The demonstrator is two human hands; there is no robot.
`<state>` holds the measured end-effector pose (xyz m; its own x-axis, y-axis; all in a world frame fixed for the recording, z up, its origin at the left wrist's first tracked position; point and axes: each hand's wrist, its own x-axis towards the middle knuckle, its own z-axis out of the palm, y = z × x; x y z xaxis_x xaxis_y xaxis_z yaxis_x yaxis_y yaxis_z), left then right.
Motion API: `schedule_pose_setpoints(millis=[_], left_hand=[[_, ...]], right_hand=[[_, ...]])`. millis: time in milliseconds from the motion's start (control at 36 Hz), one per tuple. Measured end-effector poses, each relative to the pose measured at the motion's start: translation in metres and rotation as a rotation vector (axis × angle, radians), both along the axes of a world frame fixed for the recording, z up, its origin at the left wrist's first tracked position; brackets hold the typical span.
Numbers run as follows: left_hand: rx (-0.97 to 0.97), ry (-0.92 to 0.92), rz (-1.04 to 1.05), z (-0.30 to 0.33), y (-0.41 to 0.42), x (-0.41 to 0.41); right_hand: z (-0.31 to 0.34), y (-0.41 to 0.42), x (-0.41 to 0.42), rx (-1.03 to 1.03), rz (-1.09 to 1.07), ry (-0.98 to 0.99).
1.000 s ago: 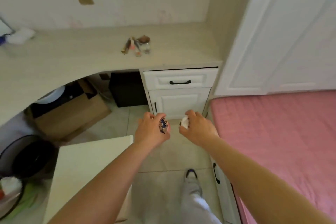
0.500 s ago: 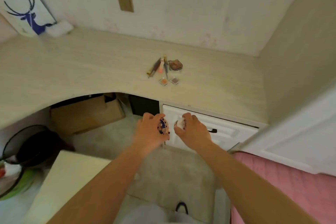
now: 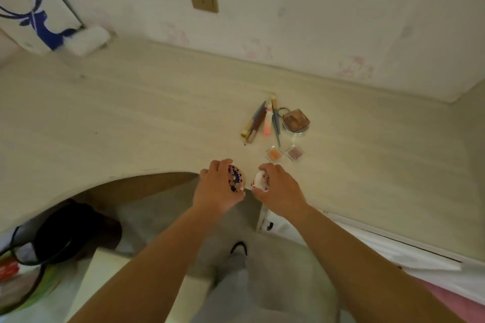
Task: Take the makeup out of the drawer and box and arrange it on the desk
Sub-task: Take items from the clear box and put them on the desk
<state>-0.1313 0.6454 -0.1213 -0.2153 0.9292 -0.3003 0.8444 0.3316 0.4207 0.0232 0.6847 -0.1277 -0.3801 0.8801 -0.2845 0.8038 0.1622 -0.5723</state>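
- Makeup already on the desk (image 3: 131, 113) lies just beyond the hands: a fan of pencils and tubes (image 3: 259, 120), a brown compact (image 3: 296, 120), then an orange pot (image 3: 274, 154) and a mauve pot (image 3: 295, 152).
- Left hand (image 3: 219, 189) curls round a small round item with dark blue speckles (image 3: 235, 179), at the desk's front edge.
- Right hand (image 3: 278, 189) curls round a white round item (image 3: 260, 181), close beside the left.
- Best placement, I judge: set both down near the two pots, keeping them apart from those pots and off the edge.
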Motion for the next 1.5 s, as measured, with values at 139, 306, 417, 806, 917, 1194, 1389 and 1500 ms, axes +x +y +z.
schedule_pose_setpoints(millis=[139,306,417,806,917,1194,1389,1500], left_hand=[[-0.040,0.038,-0.096,-0.008,0.048,-0.042],[-0.075,0.032,-0.151,-0.022,0.093,-0.067],[-0.061,0.047,-0.210,-0.034,0.118,-0.074],[0.004,0.064,-0.277,-0.049,0.147,-0.080],[-0.006,0.072,-0.268,-0.049,0.148,-0.079],[0.133,0.135,-0.271,-0.037,0.137,-0.056],[0.253,0.133,-0.377,-0.021,0.121,-0.002],[0.244,0.142,-0.468,-0.015,0.102,0.042]], right_hand=[[-0.014,0.036,-0.039,-0.026,-0.030,-0.009],[-0.021,0.072,-0.064,-0.017,-0.106,-0.123],[-0.022,0.088,-0.070,0.012,-0.127,-0.255],[-0.024,0.111,-0.082,-0.007,-0.142,-0.326],[-0.022,0.114,-0.083,-0.007,-0.132,-0.317],[-0.015,0.100,-0.062,0.133,-0.147,-0.254],[0.001,0.070,-0.012,0.232,-0.271,-0.194],[0.005,0.040,0.027,0.260,-0.336,-0.164]])
